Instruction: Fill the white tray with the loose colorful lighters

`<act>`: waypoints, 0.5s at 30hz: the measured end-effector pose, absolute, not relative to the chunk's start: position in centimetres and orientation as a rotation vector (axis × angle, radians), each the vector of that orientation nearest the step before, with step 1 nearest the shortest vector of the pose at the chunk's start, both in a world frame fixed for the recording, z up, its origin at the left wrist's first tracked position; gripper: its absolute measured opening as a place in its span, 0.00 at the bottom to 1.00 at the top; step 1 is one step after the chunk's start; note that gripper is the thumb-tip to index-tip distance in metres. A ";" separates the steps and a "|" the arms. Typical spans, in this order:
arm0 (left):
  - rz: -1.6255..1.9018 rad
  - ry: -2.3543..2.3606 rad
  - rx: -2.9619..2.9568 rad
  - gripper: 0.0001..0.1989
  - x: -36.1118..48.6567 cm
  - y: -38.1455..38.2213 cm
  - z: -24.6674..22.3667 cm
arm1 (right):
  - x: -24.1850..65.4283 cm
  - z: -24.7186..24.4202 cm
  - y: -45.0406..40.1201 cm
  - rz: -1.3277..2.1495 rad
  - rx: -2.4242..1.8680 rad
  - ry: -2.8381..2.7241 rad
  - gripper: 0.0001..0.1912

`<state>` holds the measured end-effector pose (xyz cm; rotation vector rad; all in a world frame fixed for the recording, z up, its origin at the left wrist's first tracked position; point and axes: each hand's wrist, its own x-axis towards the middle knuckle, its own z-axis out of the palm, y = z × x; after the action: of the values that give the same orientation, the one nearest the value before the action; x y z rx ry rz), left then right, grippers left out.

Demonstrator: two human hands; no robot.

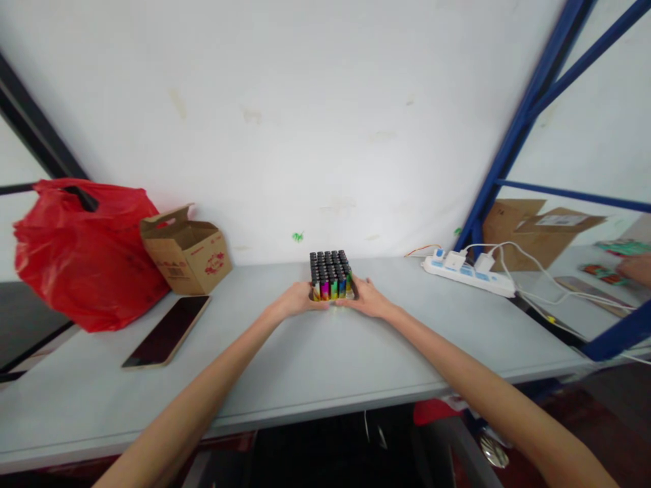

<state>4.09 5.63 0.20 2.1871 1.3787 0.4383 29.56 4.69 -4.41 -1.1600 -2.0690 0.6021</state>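
Note:
A tray of several colourful lighters (330, 273) with black tops stands on the grey table (325, 359) near the white wall. My left hand (296, 299) grips the tray's left side and my right hand (367, 297) grips its right side. Both arms reach straight forward from the table's near edge. The tray rests on the tabletop between my palms.
A red plastic bag (84, 247) and an open cardboard box (187, 251) sit at the left, with a dark phone (167, 331) lying flat in front. A white power strip (470, 271) with plugs and cables lies at the right beside a blue rack post (513, 135). Another person's hand (635, 268) shows at far right.

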 end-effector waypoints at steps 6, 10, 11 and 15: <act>0.635 1.260 1.784 0.50 0.7 5.1 0.1 | 30.9 -4.3 6.8 0.959 -1.070 -1.488 0.37; 1.235 1.183 1.259 0.37 2.7 6.8 -0.6 | 28.9 -3.6 10.4 1.128 -1.071 -1.235 0.37; 1.370 1.137 1.122 0.33 3.8 7.4 -0.8 | 28.1 -3.4 11.3 1.150 -1.080 -1.191 0.37; 1.441 1.078 1.049 0.30 8.3 9.7 -1.3 | 24.8 -2.8 13.6 1.278 -1.006 -1.007 0.33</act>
<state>8.30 9.67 -1.30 1.0494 1.0779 1.4413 24.83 13.59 -2.77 -1.0061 -1.0072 1.2776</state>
